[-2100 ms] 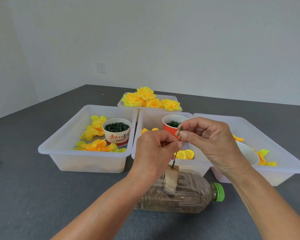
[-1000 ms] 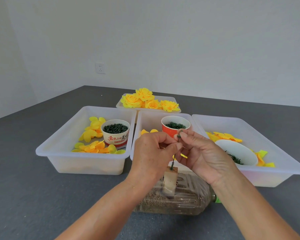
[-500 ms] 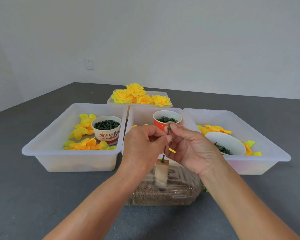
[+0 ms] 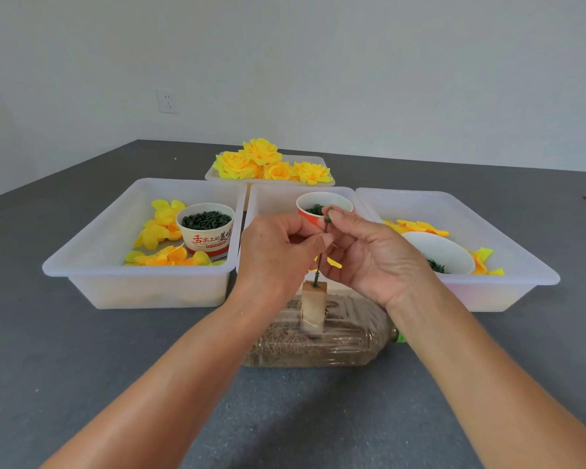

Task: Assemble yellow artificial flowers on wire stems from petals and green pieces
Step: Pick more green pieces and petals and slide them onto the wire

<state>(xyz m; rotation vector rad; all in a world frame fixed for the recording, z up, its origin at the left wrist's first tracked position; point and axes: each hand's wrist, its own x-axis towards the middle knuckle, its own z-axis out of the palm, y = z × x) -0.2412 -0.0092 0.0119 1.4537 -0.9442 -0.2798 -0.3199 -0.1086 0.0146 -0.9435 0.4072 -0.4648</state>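
At the frame's centre, a thin green wire stem (image 4: 319, 265) is standing upright in a small wooden block (image 4: 313, 308), which is sitting on a clear bottle (image 4: 318, 343) lying on its side. The left hand (image 4: 278, 255) is pinching the stem's middle; the right hand (image 4: 369, 255) is pinching a small green piece (image 4: 328, 219) at its tip. Behind, white bins (image 4: 142, 282) are holding yellow petals (image 4: 159, 228) on the dark grey table (image 4: 65, 350). Finished flowers (image 4: 268, 162) are lying farther back against a pale wall (image 4: 318, 62).

three trays (image 4: 139, 269) sit side by side on the tabletop (image 4: 65, 367). a fourth tray (image 4: 318, 160) lies behind them. a bottle (image 4: 318, 343) lies nearest.
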